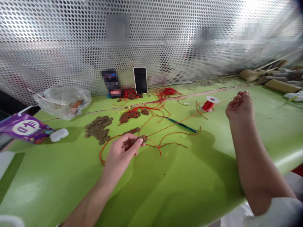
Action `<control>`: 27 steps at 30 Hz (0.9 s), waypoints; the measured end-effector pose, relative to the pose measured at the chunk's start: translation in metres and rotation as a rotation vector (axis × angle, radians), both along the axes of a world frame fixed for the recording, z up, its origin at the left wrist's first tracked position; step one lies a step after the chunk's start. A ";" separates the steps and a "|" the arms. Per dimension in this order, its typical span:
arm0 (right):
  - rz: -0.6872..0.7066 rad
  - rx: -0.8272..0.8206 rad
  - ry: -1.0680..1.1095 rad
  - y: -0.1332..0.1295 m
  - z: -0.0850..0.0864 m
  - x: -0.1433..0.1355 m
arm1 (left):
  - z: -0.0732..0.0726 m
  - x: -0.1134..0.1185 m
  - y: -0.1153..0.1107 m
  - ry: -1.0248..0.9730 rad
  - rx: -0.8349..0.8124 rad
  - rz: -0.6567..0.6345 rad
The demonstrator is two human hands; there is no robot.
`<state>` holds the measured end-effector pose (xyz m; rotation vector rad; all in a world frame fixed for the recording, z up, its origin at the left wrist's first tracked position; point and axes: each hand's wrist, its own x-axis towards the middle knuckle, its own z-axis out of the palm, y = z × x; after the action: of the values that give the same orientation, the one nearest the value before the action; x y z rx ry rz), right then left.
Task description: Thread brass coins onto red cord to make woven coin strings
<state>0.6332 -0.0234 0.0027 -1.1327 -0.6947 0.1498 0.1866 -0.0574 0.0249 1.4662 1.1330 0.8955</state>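
Note:
Between the thumb and fingers of my left hand (126, 146) is a round brown coin (144, 138) with a hole. A thin red cord (175, 124) runs taut from this coin up to my right hand (240, 105), raised at the right with its fingers closed on the cord's end. Under and around my left hand lie loose orange-red cords (165, 145) and a small row of coins (134, 130). To the left rests a heap of holed coins (98, 127). Beyond my left hand are strung coins (130, 115) with red cords.
A spool of red thread (209, 104) stands near my right hand, with green tweezers (182, 124) lying left of it. Two phones, one white-edged (140, 80), lean against the perforated metal wall (165, 31). A plastic bag (62, 101), purple drink carton (28, 127) and white case (59, 135) sit left.

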 end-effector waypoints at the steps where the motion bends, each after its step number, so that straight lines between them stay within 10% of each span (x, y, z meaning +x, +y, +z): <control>1: -0.053 0.001 0.049 0.000 0.001 -0.001 | 0.000 0.000 0.000 0.008 -0.006 -0.010; 9: -0.329 -0.010 -0.056 0.003 0.010 -0.073 | -0.007 -0.001 0.001 0.010 -0.037 -0.072; 17: 0.828 -0.262 -1.247 -0.049 0.013 -0.239 | -0.010 0.001 -0.001 -0.006 -0.091 -0.112; 27: 0.766 -0.398 -1.458 -0.058 -0.006 -0.249 | -0.010 0.002 0.001 -0.038 -0.152 -0.135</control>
<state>0.3846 -0.0817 -0.0035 -1.1801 -2.4789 0.0843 0.1891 -0.0567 0.0154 1.3779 1.0383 0.7254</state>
